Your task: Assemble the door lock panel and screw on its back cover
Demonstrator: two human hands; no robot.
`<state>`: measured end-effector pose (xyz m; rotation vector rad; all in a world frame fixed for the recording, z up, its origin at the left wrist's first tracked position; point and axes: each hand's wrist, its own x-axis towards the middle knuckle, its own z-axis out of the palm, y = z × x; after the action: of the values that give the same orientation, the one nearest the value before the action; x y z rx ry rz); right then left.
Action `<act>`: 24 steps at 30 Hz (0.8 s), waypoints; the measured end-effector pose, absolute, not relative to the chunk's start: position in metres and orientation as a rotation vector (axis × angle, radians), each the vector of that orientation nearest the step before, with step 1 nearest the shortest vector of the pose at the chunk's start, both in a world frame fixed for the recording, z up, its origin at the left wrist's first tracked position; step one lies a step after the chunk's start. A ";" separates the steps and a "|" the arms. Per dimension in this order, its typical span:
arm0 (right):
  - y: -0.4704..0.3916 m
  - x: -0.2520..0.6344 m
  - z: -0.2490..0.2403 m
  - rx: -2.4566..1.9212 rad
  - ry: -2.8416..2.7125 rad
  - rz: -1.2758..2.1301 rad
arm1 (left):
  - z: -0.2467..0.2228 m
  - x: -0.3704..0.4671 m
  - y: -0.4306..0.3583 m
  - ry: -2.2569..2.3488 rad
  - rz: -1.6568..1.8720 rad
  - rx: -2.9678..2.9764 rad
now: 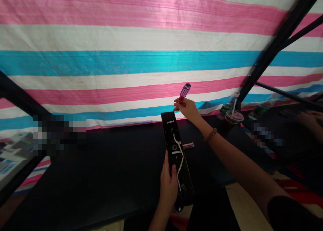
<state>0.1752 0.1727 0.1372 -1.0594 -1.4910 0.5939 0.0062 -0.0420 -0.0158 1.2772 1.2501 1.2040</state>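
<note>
A long black panel [168,133], with a white cable [181,158] running down its face, stands out over the dark table toward me. My left hand [169,180] is closed around the panel's lower left edge, thumb on its face. In my right hand [188,108] is a screwdriver with a clear purple handle [185,89], pinched near the red collar. The handle points up and the tip reaches down by the panel's top right corner; whether it touches a screw I cannot tell. Beside the panel's right edge lies a small pinkish object [188,145], partly hidden.
A lidded plastic cup with a straw [234,116] and a clear bottle [228,105] stand at the back right. Another person's hand [311,118] shows at the far right. Black frame bars [272,46] and a striped sheet [113,63] bound the black table [113,163].
</note>
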 end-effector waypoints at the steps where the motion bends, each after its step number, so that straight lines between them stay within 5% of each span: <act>1: 0.173 0.175 0.137 -1.050 -1.493 0.609 | -0.016 0.006 -0.042 1.248 1.202 1.281; 24: 0.178 0.174 0.135 -1.073 -1.675 0.507 | -0.017 0.005 -0.041 1.238 1.214 1.245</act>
<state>0.1738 0.1784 0.1348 -1.0730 -1.6750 0.5074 0.0052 -0.0414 -0.0172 1.2449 1.2376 1.2142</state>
